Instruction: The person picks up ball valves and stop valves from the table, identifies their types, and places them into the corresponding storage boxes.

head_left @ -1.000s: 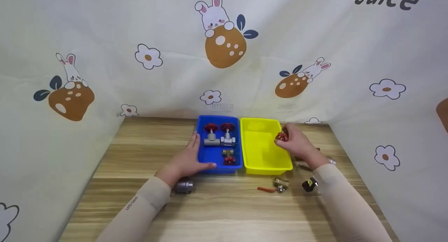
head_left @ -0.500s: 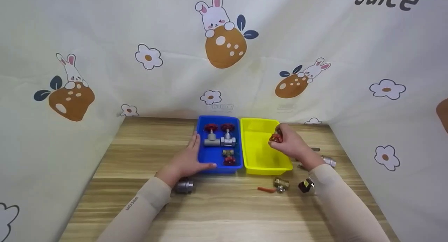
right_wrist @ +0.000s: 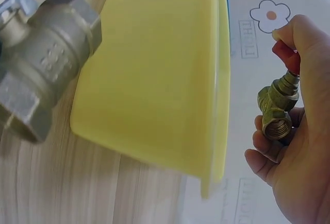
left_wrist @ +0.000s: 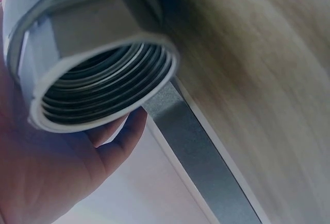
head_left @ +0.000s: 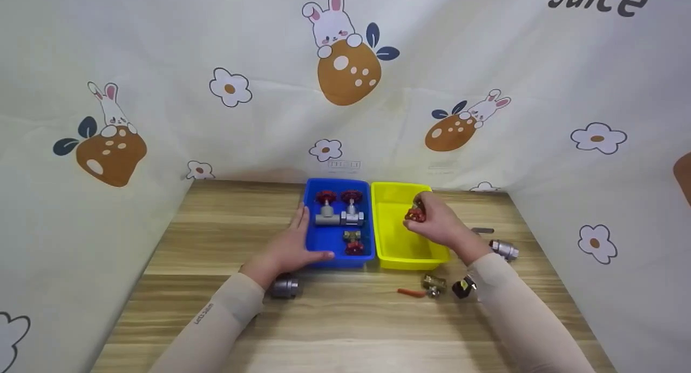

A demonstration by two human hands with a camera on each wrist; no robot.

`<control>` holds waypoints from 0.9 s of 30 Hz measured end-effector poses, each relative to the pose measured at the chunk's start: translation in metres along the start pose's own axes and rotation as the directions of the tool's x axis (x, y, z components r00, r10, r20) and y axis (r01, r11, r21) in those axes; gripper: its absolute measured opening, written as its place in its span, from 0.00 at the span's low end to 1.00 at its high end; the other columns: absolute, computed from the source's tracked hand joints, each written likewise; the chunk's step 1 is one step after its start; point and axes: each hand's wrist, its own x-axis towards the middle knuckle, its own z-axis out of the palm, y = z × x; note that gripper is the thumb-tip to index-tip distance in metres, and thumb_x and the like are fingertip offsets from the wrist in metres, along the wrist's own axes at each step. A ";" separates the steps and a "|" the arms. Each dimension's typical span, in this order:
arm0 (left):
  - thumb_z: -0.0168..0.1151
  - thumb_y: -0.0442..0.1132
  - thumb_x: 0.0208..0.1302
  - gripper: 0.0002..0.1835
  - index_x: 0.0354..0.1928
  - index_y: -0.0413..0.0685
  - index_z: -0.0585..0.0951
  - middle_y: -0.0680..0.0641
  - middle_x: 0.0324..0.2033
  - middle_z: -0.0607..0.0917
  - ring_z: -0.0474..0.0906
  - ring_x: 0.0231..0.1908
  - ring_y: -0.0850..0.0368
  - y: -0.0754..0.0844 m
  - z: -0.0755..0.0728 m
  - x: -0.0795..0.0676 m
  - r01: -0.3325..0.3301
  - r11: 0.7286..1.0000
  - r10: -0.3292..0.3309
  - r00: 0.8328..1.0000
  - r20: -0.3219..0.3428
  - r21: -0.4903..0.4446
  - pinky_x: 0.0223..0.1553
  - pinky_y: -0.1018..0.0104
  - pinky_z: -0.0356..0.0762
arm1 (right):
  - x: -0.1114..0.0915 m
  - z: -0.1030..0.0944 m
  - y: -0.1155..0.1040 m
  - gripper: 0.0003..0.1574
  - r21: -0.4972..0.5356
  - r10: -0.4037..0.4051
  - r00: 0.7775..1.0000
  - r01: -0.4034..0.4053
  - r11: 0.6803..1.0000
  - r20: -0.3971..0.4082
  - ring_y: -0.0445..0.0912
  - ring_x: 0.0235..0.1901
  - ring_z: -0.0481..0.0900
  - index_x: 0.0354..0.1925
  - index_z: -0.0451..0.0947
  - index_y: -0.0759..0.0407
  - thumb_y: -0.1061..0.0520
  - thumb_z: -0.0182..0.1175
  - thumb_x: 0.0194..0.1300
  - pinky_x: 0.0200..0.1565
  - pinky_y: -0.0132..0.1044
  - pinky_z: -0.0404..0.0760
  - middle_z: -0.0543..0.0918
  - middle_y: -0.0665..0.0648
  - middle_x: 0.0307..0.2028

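Note:
Over the yellow bin (head_left: 407,264), my right hand (head_left: 440,222) pinches a small brass gate valve by its red handwheel (head_left: 415,215). In the right wrist view the brass valve (right_wrist: 278,105) shows its threaded opening, with thumb and fingers about it. Straight fingers of my left hand (head_left: 286,249) lie along the left wall of the blue bin (head_left: 326,241), the thumb touching its front rim. Two larger valves with red handwheels, one grey valve (head_left: 326,216) and one silver valve (head_left: 352,216), stand at the back of the blue bin. A brass valve (head_left: 352,242) with a red wheel lies nearer.
A steel threaded fitting (head_left: 284,287) is beside my left wrist. In front of the yellow bin lies a brass ball valve (head_left: 433,283) with an orange lever. A black-handled valve (head_left: 463,287) and a silver valve (head_left: 505,249) lie near my right forearm. A patterned curtain (head_left: 259,130) hangs behind.
My right hand has moved left with the brass gate valve, from the yellow bin's right rim to above its interior. The left hand has stayed at the blue bin.

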 end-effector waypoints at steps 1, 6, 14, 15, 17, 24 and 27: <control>0.72 0.79 0.60 0.76 0.90 0.44 0.40 0.40 0.89 0.35 0.55 0.83 0.26 0.000 0.000 0.000 0.001 1.000 -0.001 1.000 0.000 -0.002 0.79 0.34 0.62 | 0.001 0.001 -0.001 0.39 0.000 -0.004 1.000 0.004 1.000 0.000 0.54 0.45 0.80 0.62 0.72 0.61 0.45 0.77 0.64 0.50 0.48 0.85 0.81 0.61 0.49; 0.72 0.79 0.60 0.76 0.91 0.44 0.39 0.40 0.89 0.35 0.55 0.83 0.27 -0.001 0.000 0.000 0.001 1.000 -0.001 1.000 0.001 0.008 0.79 0.34 0.63 | 0.003 0.007 -0.006 0.41 0.016 -0.019 1.000 0.019 1.000 0.011 0.54 0.47 0.80 0.64 0.72 0.63 0.45 0.78 0.64 0.52 0.48 0.85 0.80 0.60 0.50; 0.71 0.80 0.60 0.76 0.91 0.44 0.40 0.39 0.89 0.35 0.58 0.81 0.25 -0.001 0.000 0.000 -0.003 1.000 0.003 1.000 -0.007 0.031 0.78 0.33 0.64 | 0.003 0.014 -0.014 0.39 0.026 -0.049 0.999 0.049 0.998 0.016 0.54 0.46 0.80 0.61 0.72 0.61 0.45 0.79 0.63 0.53 0.49 0.86 0.80 0.60 0.48; 0.71 0.80 0.60 0.76 0.91 0.44 0.40 0.39 0.89 0.35 0.57 0.81 0.25 -0.001 0.000 0.000 -0.003 1.000 0.003 1.000 -0.008 0.029 0.78 0.33 0.63 | 0.004 0.014 -0.015 0.38 0.026 -0.054 0.998 0.054 0.998 0.016 0.54 0.45 0.80 0.60 0.72 0.61 0.45 0.79 0.63 0.52 0.48 0.86 0.80 0.60 0.48; 0.72 0.79 0.60 0.76 0.90 0.44 0.40 0.40 0.89 0.34 0.57 0.82 0.26 0.000 0.000 -0.001 -0.004 1.000 0.004 1.000 -0.006 0.024 0.78 0.34 0.63 | 0.004 0.016 -0.016 0.38 0.024 -0.069 0.997 0.069 0.997 0.016 0.54 0.44 0.80 0.59 0.73 0.61 0.45 0.79 0.63 0.50 0.48 0.85 0.80 0.60 0.46; 0.73 0.77 0.61 0.76 0.90 0.42 0.39 0.37 0.89 0.35 0.57 0.82 0.27 0.001 -0.001 -0.002 -0.015 1.000 0.015 1.000 -0.006 0.006 0.78 0.36 0.66 | 0.004 0.021 -0.023 0.39 0.025 -0.078 0.996 0.077 0.997 0.035 0.52 0.44 0.78 0.60 0.74 0.60 0.42 0.80 0.63 0.49 0.46 0.83 0.79 0.57 0.45; 0.72 0.78 0.61 0.76 0.90 0.43 0.39 0.38 0.89 0.35 0.58 0.81 0.26 0.001 -0.001 -0.002 -0.012 1.000 0.012 1.000 -0.004 0.008 0.78 0.36 0.66 | 0.004 0.022 -0.028 0.40 0.034 -0.080 0.996 0.079 0.996 0.045 0.53 0.45 0.78 0.61 0.74 0.60 0.40 0.80 0.64 0.49 0.47 0.83 0.79 0.57 0.46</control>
